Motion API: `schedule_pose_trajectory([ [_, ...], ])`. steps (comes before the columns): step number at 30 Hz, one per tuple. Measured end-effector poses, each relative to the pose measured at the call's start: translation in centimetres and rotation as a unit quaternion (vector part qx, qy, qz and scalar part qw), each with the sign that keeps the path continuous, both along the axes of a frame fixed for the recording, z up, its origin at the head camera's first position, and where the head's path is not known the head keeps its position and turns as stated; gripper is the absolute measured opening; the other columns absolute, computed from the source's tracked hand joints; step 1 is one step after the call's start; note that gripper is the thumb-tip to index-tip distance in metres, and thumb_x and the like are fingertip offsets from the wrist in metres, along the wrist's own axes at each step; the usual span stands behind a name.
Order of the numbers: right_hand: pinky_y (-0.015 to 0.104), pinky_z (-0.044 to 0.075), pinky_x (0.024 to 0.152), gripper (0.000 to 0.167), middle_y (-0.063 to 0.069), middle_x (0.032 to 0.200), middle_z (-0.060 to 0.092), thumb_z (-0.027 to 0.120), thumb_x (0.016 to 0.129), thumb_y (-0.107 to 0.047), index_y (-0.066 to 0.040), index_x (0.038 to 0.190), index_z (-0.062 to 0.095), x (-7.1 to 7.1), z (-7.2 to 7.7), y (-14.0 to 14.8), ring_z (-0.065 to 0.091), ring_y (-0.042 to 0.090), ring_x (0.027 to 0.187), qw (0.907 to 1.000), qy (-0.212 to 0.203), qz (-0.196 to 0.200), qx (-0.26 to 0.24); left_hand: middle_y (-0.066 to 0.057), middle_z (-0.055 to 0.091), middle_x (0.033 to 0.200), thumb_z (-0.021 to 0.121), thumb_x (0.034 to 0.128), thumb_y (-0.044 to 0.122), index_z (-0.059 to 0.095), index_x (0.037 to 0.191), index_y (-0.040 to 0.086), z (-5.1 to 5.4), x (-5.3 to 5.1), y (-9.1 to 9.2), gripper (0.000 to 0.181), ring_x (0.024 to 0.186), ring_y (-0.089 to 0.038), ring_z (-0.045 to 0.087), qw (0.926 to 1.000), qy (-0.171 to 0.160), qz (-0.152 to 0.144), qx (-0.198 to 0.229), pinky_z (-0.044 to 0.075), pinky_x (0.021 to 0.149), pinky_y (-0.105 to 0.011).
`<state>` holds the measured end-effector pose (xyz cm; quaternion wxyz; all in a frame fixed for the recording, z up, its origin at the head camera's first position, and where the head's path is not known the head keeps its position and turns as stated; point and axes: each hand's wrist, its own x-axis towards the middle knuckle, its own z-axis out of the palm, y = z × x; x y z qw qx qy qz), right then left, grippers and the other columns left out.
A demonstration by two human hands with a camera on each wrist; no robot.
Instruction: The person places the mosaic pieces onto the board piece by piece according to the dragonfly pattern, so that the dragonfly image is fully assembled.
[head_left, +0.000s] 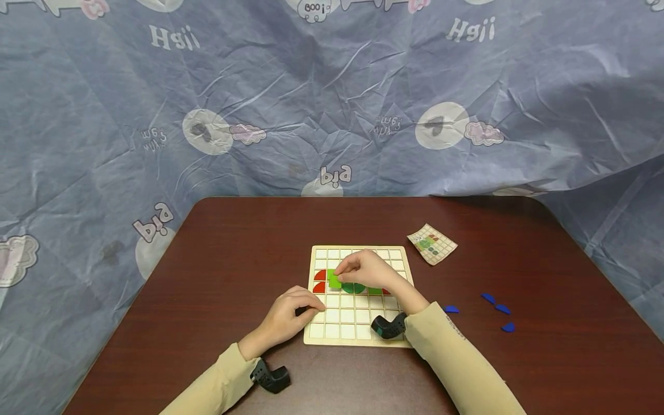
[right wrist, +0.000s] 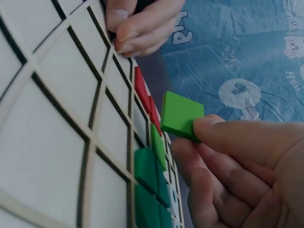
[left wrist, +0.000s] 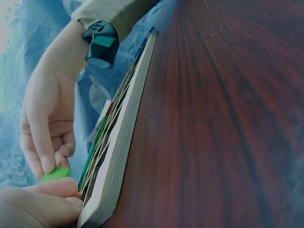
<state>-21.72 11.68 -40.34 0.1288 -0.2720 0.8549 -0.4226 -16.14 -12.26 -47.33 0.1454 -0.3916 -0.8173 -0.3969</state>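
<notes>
A light wooden grid board (head_left: 347,331) lies on the table. My right hand (head_left: 369,270) pinches a bright green square tile (right wrist: 180,114) between thumb and fingers, just above the board's left part. In the right wrist view the tile is tilted and apart from the grid. Red curved pieces (head_left: 319,287) sit in the left column. Close by lie another light green piece (right wrist: 157,146) and dark green curved pieces (right wrist: 146,166), partly under my right hand in the head view. My left hand (head_left: 288,311) rests its fingertips on the board's left edge.
A small pattern card (head_left: 433,244) with a printed coloured grid lies beyond the board's right corner. Several blue curved pieces (head_left: 502,309) are scattered on the dark table (head_left: 249,248) at the right. A printed blue cloth (head_left: 332,104) hangs behind the table.
</notes>
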Motion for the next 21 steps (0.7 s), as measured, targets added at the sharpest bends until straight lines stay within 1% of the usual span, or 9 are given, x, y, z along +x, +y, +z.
schedule_pose_trajectory([
  [5,0.029,0.052,0.070,0.011,-0.005,0.083,0.069,0.069,0.086,-0.015,-0.009,0.094,0.074,0.0,-0.5,-0.6,0.062,0.009,0.076,0.9996,0.000,-0.007,0.028,0.011,0.067,0.092,0.067,0.0847,0.004,0.074,0.091,0.018,-0.1,0.0,0.1,0.016,0.092,-0.009,0.057,1.0000,0.004,-0.001,-0.003,0.049,0.080,-0.025],
  [10,0.029,0.052,0.069,0.010,-0.004,0.081,0.069,0.069,0.086,-0.014,-0.009,0.093,0.074,-0.1,-1.0,-0.7,0.061,0.009,0.075,0.9995,0.002,-0.009,0.030,0.011,0.067,0.092,0.067,0.0847,0.004,0.074,0.090,0.017,0.0,0.0,0.1,0.016,0.091,-0.009,0.057,1.0000,0.002,0.000,-0.002,0.049,0.080,-0.025],
  [15,0.028,0.052,0.070,0.010,-0.003,0.084,0.069,0.069,0.086,-0.015,-0.010,0.092,0.074,-0.2,-1.2,-1.0,0.062,0.009,0.076,0.9992,0.011,-0.005,0.037,0.010,0.068,0.092,0.066,0.0849,0.004,0.074,0.090,0.017,0.1,0.0,0.1,0.016,0.091,-0.010,0.058,1.0000,0.004,0.000,0.002,0.049,0.080,-0.026],
  [21,0.027,0.052,0.070,0.009,-0.004,0.088,0.069,0.069,0.086,-0.015,-0.011,0.092,0.075,0.0,-1.1,-1.3,0.061,0.009,0.078,0.9980,0.014,-0.019,0.059,0.010,0.068,0.092,0.066,0.0855,0.004,0.073,0.091,0.017,-0.1,0.0,0.0,0.016,0.091,-0.011,0.058,1.0000,0.003,0.000,0.002,0.049,0.081,-0.026],
])
